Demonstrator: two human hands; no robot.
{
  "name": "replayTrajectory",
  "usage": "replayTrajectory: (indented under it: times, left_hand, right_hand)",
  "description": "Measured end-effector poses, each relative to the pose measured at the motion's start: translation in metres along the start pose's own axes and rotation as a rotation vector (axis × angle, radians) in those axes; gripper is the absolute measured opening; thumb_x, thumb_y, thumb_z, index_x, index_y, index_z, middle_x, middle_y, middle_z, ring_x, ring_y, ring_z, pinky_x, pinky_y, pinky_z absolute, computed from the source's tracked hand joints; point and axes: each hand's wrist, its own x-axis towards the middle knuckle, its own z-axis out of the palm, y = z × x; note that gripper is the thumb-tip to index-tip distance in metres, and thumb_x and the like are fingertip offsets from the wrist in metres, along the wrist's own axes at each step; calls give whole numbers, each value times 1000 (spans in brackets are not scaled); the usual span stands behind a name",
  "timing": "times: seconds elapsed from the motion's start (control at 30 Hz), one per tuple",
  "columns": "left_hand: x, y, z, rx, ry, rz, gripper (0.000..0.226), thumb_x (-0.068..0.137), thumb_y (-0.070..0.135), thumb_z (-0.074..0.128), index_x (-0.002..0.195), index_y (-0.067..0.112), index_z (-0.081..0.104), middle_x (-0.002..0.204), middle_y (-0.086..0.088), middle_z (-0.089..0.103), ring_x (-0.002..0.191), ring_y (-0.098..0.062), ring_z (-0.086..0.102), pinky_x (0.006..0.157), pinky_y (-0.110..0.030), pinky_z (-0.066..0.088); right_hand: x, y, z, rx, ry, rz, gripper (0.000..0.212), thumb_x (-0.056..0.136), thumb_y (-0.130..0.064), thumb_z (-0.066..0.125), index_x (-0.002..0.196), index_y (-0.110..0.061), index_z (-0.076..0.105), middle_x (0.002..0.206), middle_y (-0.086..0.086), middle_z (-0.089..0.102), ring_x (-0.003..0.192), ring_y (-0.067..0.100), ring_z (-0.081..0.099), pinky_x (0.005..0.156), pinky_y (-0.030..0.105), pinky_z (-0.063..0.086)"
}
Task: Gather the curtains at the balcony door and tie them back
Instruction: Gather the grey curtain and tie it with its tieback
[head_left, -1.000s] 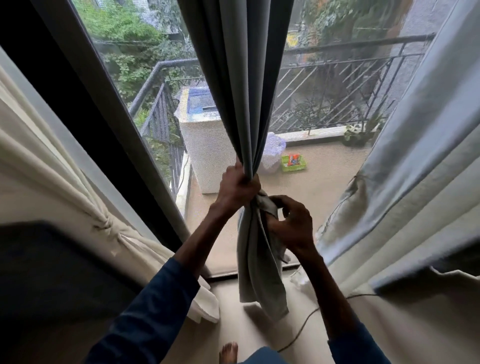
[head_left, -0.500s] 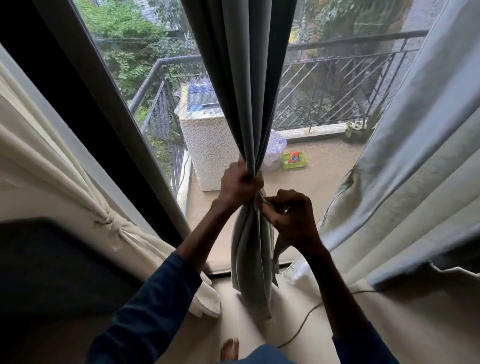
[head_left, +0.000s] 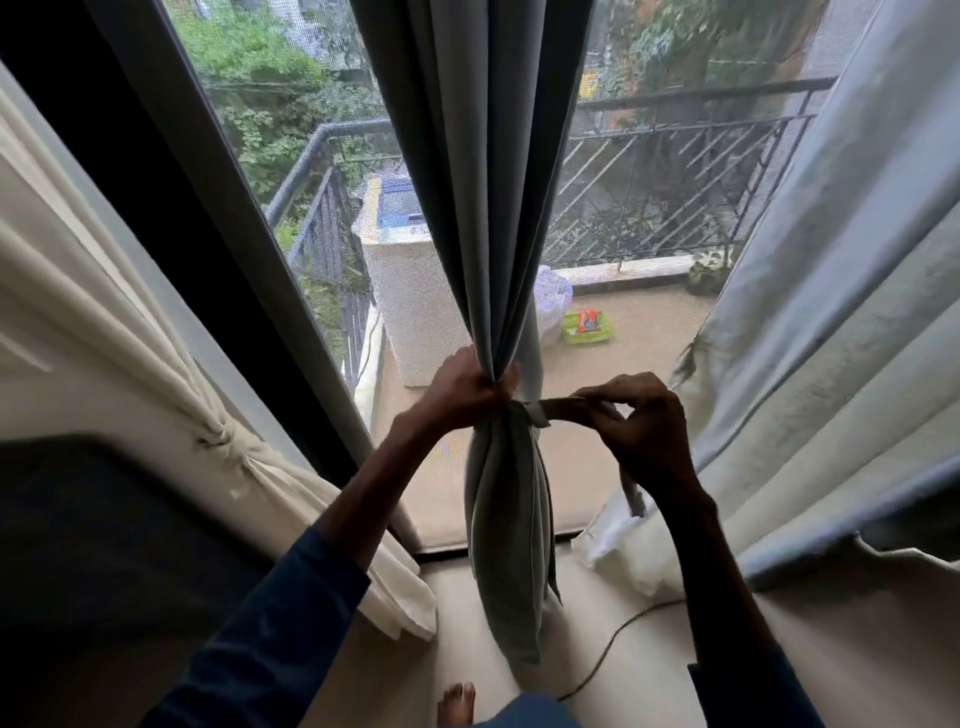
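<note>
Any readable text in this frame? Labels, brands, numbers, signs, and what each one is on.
No legible text in this frame.
Print on the orange packet in the green tray: too blurred to read.
The yellow patch beyond the railing: maybe a sign, too small and blurred to tell.
The grey curtain and tie strip: plain, no print.
</note>
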Motion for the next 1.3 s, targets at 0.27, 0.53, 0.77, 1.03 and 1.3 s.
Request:
replayTrajectory:
  times: [0.27, 0.53, 0.77, 1.03, 1.3]
  left_hand:
    - [-26, 16, -1, 79, -90, 59, 34, 98, 32, 55, 86, 1, 61, 88, -23, 66, 86, -39, 63, 73, -47, 50]
    - [-28, 9, -11, 25, -117, 93, 31, 98, 28, 58, 106, -1, 65, 107, -23, 67, 101, -38, 63, 82, -47, 51]
    - [-25, 8, -6, 52, -148, 204, 28, 98, 26, 57, 109, 1, 64, 111, -18, 65, 107, -34, 58, 89, -44, 49]
    - [-13, 1, -11, 87, -211, 156, 30, 99, 29, 54, 98, 0, 63, 99, -20, 65, 95, -34, 62, 82, -42, 52]
    - [-4, -4, -13, 417, -206, 71, 53, 96, 59, 37, 116, 15, 60, 112, -18, 65, 102, -38, 62, 84, -45, 52]
  right_hand:
    - [22, 9, 3, -48, -83, 82, 14, 82, -29, 76, 93, -35, 81, 92, -17, 76, 98, 9, 63, 86, 36, 53]
    - [37, -11, 25, -51, -153, 21, 22, 76, -13, 76, 92, -28, 80, 81, -11, 74, 74, 7, 65, 66, 24, 47]
    - [37, -15, 38, 47, -272, 85, 3, 83, -11, 73, 85, -13, 73, 76, 2, 73, 72, 11, 72, 62, 29, 52]
    - [26, -5, 49, 412, -542, 175, 45, 97, 15, 41, 82, -14, 71, 73, -1, 72, 71, 10, 63, 65, 34, 54]
    - [26, -1, 49, 361, -508, 258, 27, 104, -10, 48, 85, -22, 63, 77, 1, 67, 70, 12, 63, 56, 24, 50]
